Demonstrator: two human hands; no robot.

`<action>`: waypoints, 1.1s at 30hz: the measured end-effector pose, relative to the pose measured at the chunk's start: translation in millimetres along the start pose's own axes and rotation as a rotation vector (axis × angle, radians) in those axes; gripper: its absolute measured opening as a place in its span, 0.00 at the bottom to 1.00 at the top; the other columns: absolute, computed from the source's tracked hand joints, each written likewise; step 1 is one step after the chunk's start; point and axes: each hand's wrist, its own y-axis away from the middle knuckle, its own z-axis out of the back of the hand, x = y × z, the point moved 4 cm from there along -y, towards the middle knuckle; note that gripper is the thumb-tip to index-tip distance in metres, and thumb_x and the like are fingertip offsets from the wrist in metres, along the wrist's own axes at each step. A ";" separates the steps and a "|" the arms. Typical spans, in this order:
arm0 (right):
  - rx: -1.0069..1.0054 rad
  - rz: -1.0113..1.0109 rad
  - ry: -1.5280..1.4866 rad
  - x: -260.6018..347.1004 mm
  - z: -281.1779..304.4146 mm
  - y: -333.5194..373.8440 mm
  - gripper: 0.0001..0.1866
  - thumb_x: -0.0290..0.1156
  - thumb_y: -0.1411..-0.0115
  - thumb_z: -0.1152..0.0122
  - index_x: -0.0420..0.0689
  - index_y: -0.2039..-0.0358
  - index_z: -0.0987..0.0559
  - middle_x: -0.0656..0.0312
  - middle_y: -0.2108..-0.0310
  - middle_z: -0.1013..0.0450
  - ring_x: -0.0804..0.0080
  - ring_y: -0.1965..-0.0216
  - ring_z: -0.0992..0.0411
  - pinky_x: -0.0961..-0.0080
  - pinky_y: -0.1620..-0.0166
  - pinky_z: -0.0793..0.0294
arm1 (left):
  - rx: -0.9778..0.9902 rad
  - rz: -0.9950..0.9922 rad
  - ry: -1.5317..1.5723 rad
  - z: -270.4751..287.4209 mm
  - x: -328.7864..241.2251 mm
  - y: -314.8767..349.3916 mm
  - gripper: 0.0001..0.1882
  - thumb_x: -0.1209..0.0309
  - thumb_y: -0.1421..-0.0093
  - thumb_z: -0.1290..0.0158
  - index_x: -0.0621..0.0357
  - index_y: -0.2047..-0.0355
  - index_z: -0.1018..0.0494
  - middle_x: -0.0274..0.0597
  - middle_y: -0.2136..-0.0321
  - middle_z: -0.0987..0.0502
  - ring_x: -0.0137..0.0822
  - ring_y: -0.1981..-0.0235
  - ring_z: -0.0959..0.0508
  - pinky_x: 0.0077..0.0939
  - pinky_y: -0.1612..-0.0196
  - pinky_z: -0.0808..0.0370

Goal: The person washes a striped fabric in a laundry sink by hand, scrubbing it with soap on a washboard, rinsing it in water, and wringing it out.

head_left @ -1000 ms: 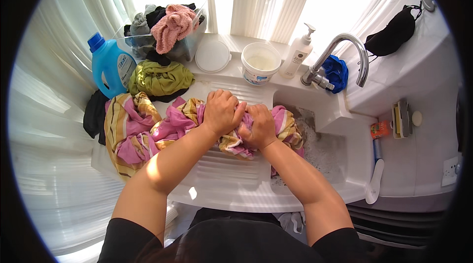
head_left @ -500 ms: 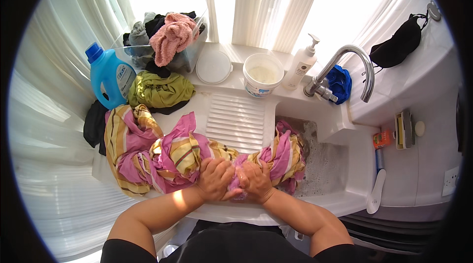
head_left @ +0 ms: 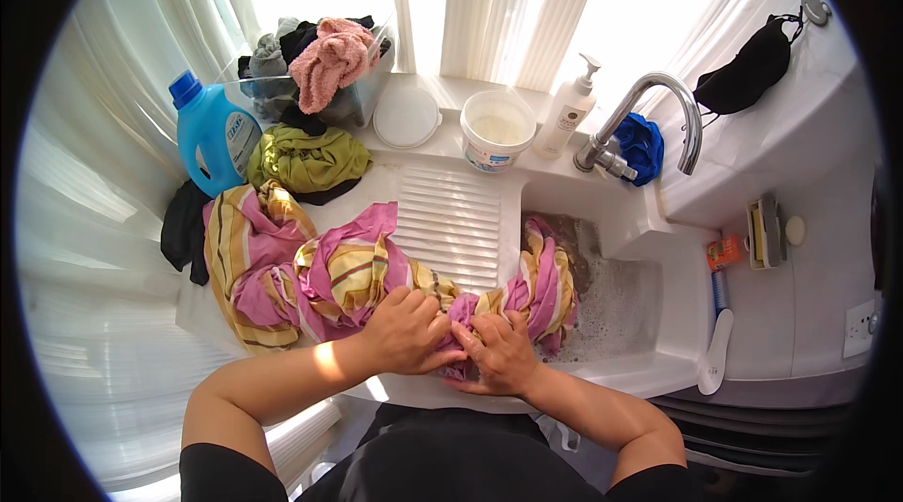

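A long pink and yellow striped cloth [head_left: 310, 276] lies bunched across the white ribbed washboard [head_left: 456, 224] of a sink unit. One end of it hangs into the soapy basin [head_left: 621, 300]. My left hand [head_left: 406, 331] and my right hand [head_left: 499, 351] press side by side on a wet bunch of this cloth at the near edge of the board. Both hands are closed on the fabric.
A blue detergent bottle [head_left: 212, 130], an olive cloth [head_left: 306, 159], a clear bin of laundry [head_left: 315, 69], a white tub [head_left: 496, 130], a pump bottle [head_left: 569, 111] and a tap [head_left: 658, 102] stand at the back. A black cloth [head_left: 183, 229] hangs at the left. A brush [head_left: 717, 351] lies on the right ledge.
My hands have pulled the bunched cloth from the far part of the washboard down to its near edge. The ribs of the board now show above my hands.
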 end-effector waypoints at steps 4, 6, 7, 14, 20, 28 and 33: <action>-0.066 0.053 0.105 -34.8 -61.4 3.5 0.23 0.49 0.50 0.40 0.44 0.61 0.25 0.61 0.71 0.31 0.65 0.67 0.30 0.65 0.60 0.36 | -0.317 0.075 0.183 -36.8 35.3 -5.3 0.16 0.56 0.52 0.43 0.54 0.78 0.32 0.41 0.78 0.34 0.44 0.75 0.32 0.39 0.68 0.39; -0.001 -0.104 -0.170 -75.1 -53.4 -42.0 0.29 0.48 0.66 0.30 0.43 0.66 0.27 0.59 0.74 0.35 0.57 0.70 0.32 0.62 0.63 0.35 | -0.362 0.209 0.165 -51.8 73.1 -38.5 0.13 0.61 0.50 0.44 0.54 0.80 0.33 0.43 0.80 0.31 0.48 0.76 0.31 0.41 0.69 0.37; -0.038 -0.135 -0.226 -101.1 -52.1 -55.4 0.27 0.46 0.66 0.32 0.42 0.66 0.26 0.56 0.73 0.32 0.54 0.68 0.31 0.60 0.63 0.34 | -0.319 0.367 0.124 -60.9 88.9 -56.9 0.14 0.60 0.47 0.44 0.56 0.80 0.29 0.44 0.80 0.27 0.48 0.73 0.27 0.42 0.66 0.33; 0.353 -0.599 -0.515 -116.2 -42.7 -87.9 0.28 0.53 0.55 0.39 0.43 0.62 0.19 0.51 0.65 0.21 0.50 0.61 0.24 0.59 0.56 0.27 | 0.687 0.755 0.232 -66.6 141.4 -84.0 0.52 0.23 0.44 0.74 0.56 0.51 0.22 0.57 0.55 0.21 0.53 0.51 0.21 0.44 0.48 0.28; 0.169 -0.235 0.015 -10.0 -18.0 5.5 0.49 0.62 0.56 0.35 0.45 0.39 0.33 0.48 0.42 0.37 0.56 0.39 0.40 0.45 0.43 0.46 | 0.106 0.174 -0.176 -9.8 8.9 -12.0 0.52 0.24 0.59 0.49 0.57 0.50 0.26 0.49 0.65 0.28 0.48 0.57 0.29 0.53 0.47 0.41; 0.078 0.018 -0.006 -62.5 -54.7 -29.4 0.04 0.32 0.49 0.49 0.47 0.77 0.28 0.62 0.78 0.38 0.65 0.73 0.36 0.64 0.64 0.39 | -0.146 0.230 0.089 -46.4 48.4 -30.3 0.17 0.55 0.45 0.45 0.51 0.82 0.29 0.37 0.80 0.31 0.40 0.76 0.31 0.38 0.65 0.40; 0.090 0.025 -0.162 -70.7 -46.2 -46.1 0.30 0.60 0.57 0.35 0.43 0.78 0.29 0.60 0.79 0.36 0.63 0.75 0.35 0.66 0.67 0.39 | -0.137 0.280 0.139 -51.7 55.2 -36.3 0.15 0.61 0.44 0.46 0.52 0.85 0.30 0.39 0.82 0.32 0.41 0.77 0.31 0.39 0.67 0.40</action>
